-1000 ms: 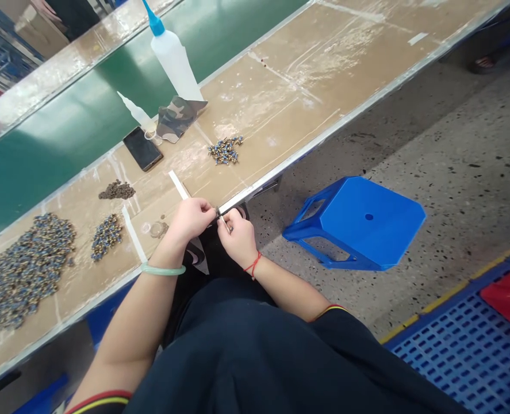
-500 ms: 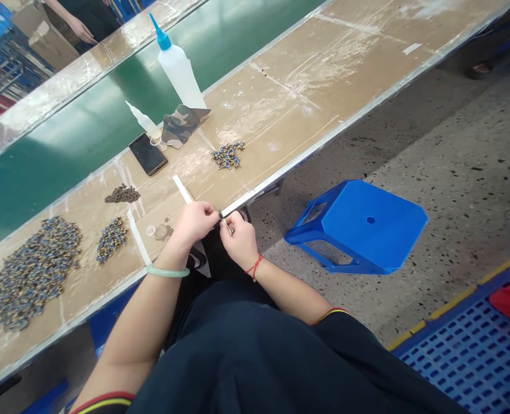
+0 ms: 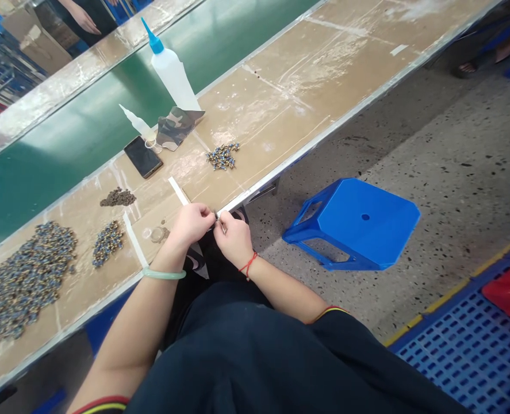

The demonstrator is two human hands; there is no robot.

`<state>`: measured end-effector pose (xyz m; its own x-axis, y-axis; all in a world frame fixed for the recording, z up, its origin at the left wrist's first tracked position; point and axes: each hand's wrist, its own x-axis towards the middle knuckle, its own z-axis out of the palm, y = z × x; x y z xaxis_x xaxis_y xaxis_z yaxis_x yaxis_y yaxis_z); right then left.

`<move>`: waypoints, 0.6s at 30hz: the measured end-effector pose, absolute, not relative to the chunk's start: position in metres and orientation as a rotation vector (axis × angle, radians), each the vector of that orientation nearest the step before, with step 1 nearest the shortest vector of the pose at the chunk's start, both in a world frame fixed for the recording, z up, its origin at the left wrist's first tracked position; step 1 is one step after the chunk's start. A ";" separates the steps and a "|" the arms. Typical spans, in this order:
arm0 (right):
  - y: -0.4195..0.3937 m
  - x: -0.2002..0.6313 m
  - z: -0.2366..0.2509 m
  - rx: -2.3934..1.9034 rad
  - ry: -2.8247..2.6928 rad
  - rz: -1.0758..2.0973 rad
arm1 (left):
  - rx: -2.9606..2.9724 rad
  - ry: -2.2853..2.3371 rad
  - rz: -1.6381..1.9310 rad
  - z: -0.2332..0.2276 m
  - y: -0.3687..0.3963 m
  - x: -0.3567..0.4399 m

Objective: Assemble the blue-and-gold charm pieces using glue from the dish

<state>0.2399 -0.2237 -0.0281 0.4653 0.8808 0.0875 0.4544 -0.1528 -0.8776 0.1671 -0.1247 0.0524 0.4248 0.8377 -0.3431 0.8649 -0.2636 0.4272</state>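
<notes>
My left hand (image 3: 192,223) and my right hand (image 3: 233,237) meet fingertip to fingertip at the near edge of the brown worktable (image 3: 280,98). Between them they pinch a tiny part, and my right hand also holds a thin metal tool (image 3: 221,224); the part itself is too small to make out. A pale green bangle sits on my left wrist and a red string on my right. Left of my hands lie a small pile (image 3: 107,243) and a large pile (image 3: 24,279) of blue-and-brass parts. A third little pile (image 3: 222,155) lies beyond my hands.
A big squeeze bottle with a blue tip (image 3: 171,72), a small bottle (image 3: 137,123), a camouflage cloth (image 3: 177,123), a phone (image 3: 142,156) and a dark heap (image 3: 117,198) sit further back by the green conveyor belt (image 3: 65,144). A blue stool (image 3: 358,227) stands to my right. Another person's hand (image 3: 82,20) shows at the top left.
My fingertips have closed tighter together over the small part and tool. The view shifted slightly; nothing on the table moved.
</notes>
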 end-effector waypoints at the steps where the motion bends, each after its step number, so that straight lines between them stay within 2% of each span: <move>1: -0.223 0.241 -0.029 -1.787 -1.154 0.567 | 2.133 1.437 -0.055 0.051 -0.125 0.167; 18: -0.223 0.249 -0.033 -1.788 -1.254 0.532 | 2.290 1.414 -0.085 0.049 -0.128 0.173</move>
<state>0.2494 -0.2230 -0.0328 0.4027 0.9063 0.1284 0.5374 -0.1205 -0.8346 0.1733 -0.1276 0.0488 0.4738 0.8353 -0.2789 0.8627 -0.3767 0.3374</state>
